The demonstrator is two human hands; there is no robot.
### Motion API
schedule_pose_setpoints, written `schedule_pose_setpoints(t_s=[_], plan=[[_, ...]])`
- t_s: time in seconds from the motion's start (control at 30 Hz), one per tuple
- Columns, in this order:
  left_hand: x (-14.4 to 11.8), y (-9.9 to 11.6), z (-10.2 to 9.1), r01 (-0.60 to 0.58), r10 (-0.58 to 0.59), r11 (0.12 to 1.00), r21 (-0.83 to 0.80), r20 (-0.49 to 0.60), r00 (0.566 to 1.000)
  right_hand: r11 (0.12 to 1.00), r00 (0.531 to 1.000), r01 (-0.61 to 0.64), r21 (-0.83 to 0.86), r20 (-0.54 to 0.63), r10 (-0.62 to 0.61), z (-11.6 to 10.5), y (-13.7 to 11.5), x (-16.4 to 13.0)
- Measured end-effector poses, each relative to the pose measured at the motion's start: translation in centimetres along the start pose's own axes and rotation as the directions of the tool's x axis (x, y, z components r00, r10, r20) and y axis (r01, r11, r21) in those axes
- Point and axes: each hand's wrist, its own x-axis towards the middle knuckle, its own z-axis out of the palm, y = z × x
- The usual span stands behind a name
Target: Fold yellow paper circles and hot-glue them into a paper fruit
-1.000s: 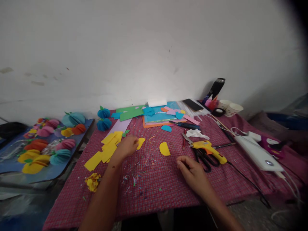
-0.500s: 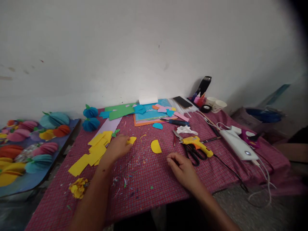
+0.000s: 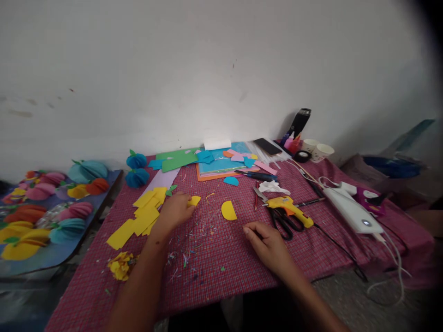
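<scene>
left hand (image 3: 176,210) pinches yellow paper piece (image 3: 194,200), unmoved since a second ago | right hand (image 3: 268,242) loosely curled, empty | yellow half-circle (image 3: 229,210) at right hand's 11 o'clock | pickup unfinished

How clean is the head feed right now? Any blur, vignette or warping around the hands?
Head view: soft overall, dim flat light; dark vignette at the right corners; edges warp. Left hand on a yellow paper piece and right hand on the cloth read clearly; paper balls far left smear.
</scene>
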Motion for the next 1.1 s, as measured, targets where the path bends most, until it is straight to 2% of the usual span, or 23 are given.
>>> schedule_pose_setpoints(t_s=[0.1, 0.27, 0.43, 0.6, 0.77, 1.1], plan=[[-0.1, 0.2, 0.0, 0.030, -0.030, 1.000, -0.004, -0.001, 1.000, 1.000, 1.000, 0.000, -0.011, 0.007, 0.001, 0.0, 0.0, 0.0], [-0.2, 0.4, 0.1, 0.032, -0.032, 0.995, 0.098, 0.005, 0.999, 1.000, 1.000, 0.004, -0.021, 0.005, -0.004, 0.2, 0.1, 0.0], [-0.2, 0.8, -0.1, 0.040, -0.043, 0.995, 0.095, 0.020, 0.999, 1.000, 1.000, 0.010, -0.017, 0.011, -0.010, 0.2, 0.3, 0.0], [-0.1, 1.4, -0.8, 0.064, -0.082, 0.983, 0.175, 0.102, 0.991, 1.000, 1.000, 0.013, -0.022, 0.018, -0.013, 0.1, 0.5, -0.1], [-0.3, 1.8, -1.3, 0.152, -0.174, 0.967, 0.204, 0.090, 0.981, 1.000, 1.000, 0.019, -0.017, 0.023, -0.019, 0.1, 0.4, -0.1], [-0.1, 1.1, -1.6, 0.217, -0.221, 0.974, 0.060, 0.072, 0.973, 1.000, 0.999, 0.021, -0.021, 0.027, -0.021, 0.2, 0.5, -0.1]])
